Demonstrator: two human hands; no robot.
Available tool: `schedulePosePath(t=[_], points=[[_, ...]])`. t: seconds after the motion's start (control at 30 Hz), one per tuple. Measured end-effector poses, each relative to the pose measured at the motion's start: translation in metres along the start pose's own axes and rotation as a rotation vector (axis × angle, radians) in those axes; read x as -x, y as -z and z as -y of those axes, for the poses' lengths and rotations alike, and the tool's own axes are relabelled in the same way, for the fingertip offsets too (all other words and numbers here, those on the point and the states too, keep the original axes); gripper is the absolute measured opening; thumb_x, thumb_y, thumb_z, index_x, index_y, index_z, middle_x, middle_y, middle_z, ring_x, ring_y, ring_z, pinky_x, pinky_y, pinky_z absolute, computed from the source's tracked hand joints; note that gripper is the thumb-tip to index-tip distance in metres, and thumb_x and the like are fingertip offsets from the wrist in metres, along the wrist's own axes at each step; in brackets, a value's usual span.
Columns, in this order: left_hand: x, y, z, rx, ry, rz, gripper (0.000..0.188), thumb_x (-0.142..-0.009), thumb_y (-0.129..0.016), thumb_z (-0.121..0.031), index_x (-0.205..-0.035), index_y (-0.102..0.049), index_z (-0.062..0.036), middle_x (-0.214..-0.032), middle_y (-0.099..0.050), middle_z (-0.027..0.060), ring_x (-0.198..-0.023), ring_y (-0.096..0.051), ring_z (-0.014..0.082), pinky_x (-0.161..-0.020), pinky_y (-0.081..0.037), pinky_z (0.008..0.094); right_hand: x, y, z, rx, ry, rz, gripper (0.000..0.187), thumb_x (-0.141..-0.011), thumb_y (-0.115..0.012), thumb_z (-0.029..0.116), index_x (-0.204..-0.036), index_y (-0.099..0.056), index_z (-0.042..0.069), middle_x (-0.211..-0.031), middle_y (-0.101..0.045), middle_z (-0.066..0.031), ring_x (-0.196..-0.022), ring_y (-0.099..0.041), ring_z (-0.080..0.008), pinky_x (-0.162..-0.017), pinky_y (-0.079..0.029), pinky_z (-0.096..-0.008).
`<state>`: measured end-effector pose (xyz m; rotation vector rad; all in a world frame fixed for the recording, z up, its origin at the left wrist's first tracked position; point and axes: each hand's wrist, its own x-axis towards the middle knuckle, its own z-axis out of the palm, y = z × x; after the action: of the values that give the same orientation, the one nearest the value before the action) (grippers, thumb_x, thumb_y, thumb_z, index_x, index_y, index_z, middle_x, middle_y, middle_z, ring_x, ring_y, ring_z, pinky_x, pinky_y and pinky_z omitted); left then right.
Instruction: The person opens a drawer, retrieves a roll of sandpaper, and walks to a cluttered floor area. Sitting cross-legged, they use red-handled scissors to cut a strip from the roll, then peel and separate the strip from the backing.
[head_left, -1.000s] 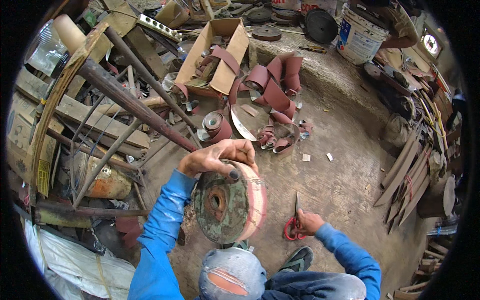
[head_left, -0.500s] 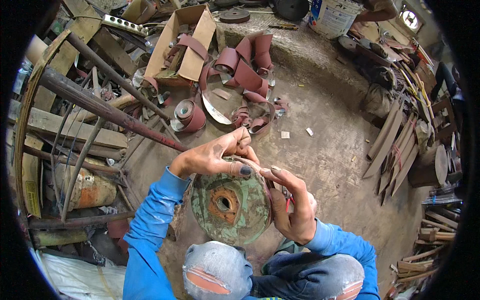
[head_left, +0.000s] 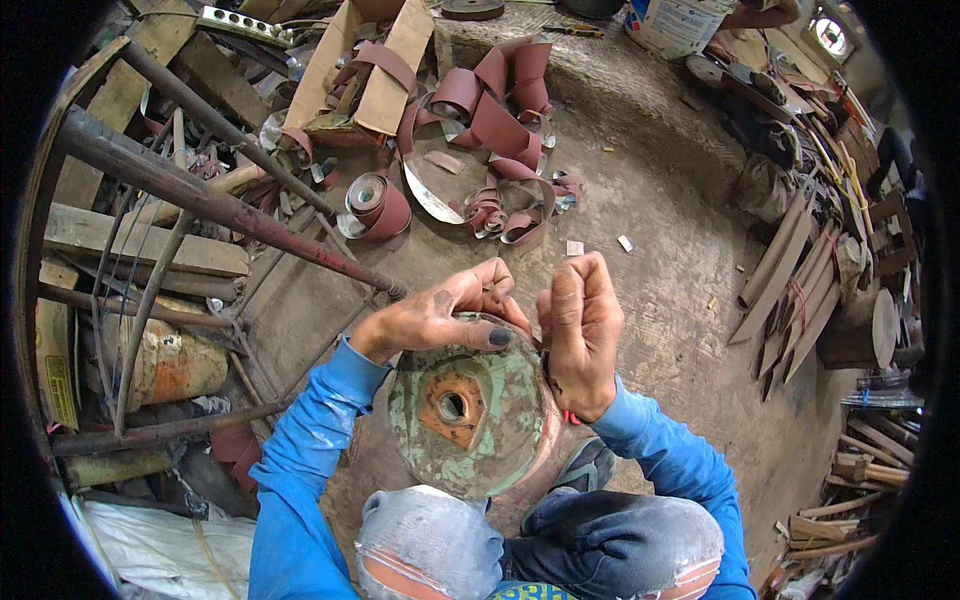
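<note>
A round wheel [head_left: 500, 430] with worn green paint and an orange-brown plate round its center hole stands tilted in front of my knees. My left hand [head_left: 440, 315] grips its upper rim, the dark-tipped thumb lying on the face and the fingers bent over the far side. A reddish-brown band shows along the rim at the right. Beside the upper right of the rim, my right hand [head_left: 583, 335] is raised with its fingers curled together; whatever is pinched in them is hidden. Something small and red peeks out below the right wrist.
Ahead lie loose reddish-brown sandpaper strips [head_left: 500, 150], a sandpaper roll [head_left: 378, 206] and a cardboard box [head_left: 398, 95]. A metal-pipe frame [head_left: 215, 210] slants in from the left. Flat wooden pieces [head_left: 790, 290] and a white bucket [head_left: 675, 22] are at the right and far right.
My right hand has lifted from the wheel's right side, turning upward with its fingers curling in. My left hand stays on the upper rim. The wheel has shifted slightly right.
</note>
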<state>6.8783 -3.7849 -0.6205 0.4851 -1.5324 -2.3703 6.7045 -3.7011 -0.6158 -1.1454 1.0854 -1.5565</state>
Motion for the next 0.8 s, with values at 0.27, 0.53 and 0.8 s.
schedulePosePath(t=[0.27, 0.53, 0.8], points=[[0.021, -0.020, -0.073, -0.460, -0.219, -0.224, 0.068, -0.071, -0.089, -0.015, -0.119, -0.042, -0.0040, -0.110, -0.060, 0.0114, -0.105, -0.062, 0.0180, -0.093, -0.050, 0.0327, -0.044, 0.039, 0.048, 0.269, 0.067, -0.005, 0.019, -0.092, -0.069, 0.011, -0.092, -0.053, 0.002, -0.073, -0.055, -0.0021, -0.069, -0.049, -0.0047, -0.057, -0.040, -0.0231], [0.031, -0.073, -0.062, -1.429, -0.626, -0.405, 0.076, -0.059, -0.091, -0.016, -0.121, -0.047, -0.0115, -0.103, -0.064, 0.0062, -0.087, -0.062, 0.0262, -0.078, -0.043, 0.0417, -0.013, 0.044, 0.094, 0.607, -0.154, 0.441, 0.049, -0.075, -0.090, 0.030, -0.059, -0.050, 0.006, -0.050, -0.049, 0.0034, -0.049, -0.041, -0.0023, -0.043, -0.030, -0.0241], [0.055, -0.078, -0.034, -1.309, -0.655, -0.502, 0.068, -0.062, -0.094, -0.023, -0.106, -0.043, -0.0163, -0.111, -0.069, 0.0039, -0.090, -0.066, 0.0238, -0.080, -0.041, 0.0412, -0.007, 0.043, 0.072, 0.352, -0.237, 0.491, 0.037, -0.083, -0.084, 0.023, -0.072, -0.054, 0.004, -0.055, -0.051, 0.0010, -0.054, -0.043, -0.0026, -0.047, -0.032, -0.0242]])
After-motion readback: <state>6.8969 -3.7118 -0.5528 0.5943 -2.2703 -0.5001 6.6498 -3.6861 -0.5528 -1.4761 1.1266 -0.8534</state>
